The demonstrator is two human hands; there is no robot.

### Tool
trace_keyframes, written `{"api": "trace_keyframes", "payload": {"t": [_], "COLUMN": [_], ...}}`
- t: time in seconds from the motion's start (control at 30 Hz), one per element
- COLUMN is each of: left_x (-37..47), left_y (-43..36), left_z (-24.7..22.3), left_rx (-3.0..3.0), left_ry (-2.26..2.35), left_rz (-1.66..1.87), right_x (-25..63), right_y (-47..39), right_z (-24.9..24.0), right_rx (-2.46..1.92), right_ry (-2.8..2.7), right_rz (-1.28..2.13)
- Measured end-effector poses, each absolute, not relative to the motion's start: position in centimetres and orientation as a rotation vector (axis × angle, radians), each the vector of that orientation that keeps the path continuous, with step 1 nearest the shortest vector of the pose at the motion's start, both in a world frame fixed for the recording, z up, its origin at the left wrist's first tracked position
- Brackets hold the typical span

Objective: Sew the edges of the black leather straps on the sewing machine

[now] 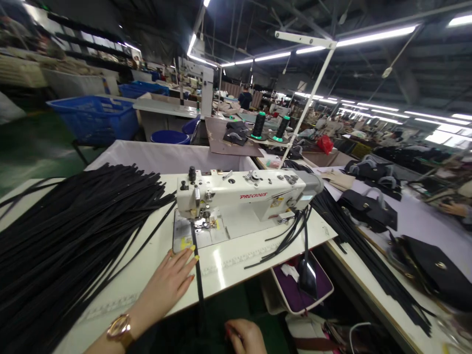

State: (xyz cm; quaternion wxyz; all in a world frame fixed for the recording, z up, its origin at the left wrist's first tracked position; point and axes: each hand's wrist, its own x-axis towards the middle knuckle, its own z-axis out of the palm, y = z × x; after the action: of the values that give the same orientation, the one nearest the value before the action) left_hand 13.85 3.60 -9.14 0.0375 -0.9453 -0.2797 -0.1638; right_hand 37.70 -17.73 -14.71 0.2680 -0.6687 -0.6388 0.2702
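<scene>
A white sewing machine (239, 194) stands on a pale table. Under its needle runs a narrow black strip (198, 275), which hangs over the table's front edge. My left hand (171, 278) lies flat beside the strip with its fingers spread, fingertips touching the strip just in front of the needle plate. Below the table edge, my right hand (245, 337) is closed, its fingers curled; what they hold, if anything, is hidden. A large heap of black strips (81, 221) covers the left of the table.
More black strips (291, 236) lie by the machine's right end. A purple-lined bin (322, 290) sits below. Black bags (368, 209) lie on the right table. Thread cones (258, 125) and a blue basket (98, 118) are behind.
</scene>
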Motion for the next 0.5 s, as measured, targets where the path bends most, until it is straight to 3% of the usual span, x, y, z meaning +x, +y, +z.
{"api": "trace_keyframes", "payload": {"t": [0.2, 0.33, 0.5], "left_x": [13.6, 13.5, 13.6], "left_y": [4.3, 4.6, 4.7], "left_z": [-11.0, -11.7, -11.6], "left_rx": [-2.867, -2.864, -2.871], "left_ry": [-0.782, -0.747, -0.758], "left_rz": [-0.567, -0.593, -0.599], "right_x": [49.9, 58.1, 62.3], "right_y": [-18.7, -18.4, -17.0], "right_z": [-7.8, -3.6, -2.3], "right_rx": [-2.244, -2.472, -2.544], "right_ry": [-1.615, -1.515, -1.803], "right_rz": [-0.077, -0.315, -0.349]}}
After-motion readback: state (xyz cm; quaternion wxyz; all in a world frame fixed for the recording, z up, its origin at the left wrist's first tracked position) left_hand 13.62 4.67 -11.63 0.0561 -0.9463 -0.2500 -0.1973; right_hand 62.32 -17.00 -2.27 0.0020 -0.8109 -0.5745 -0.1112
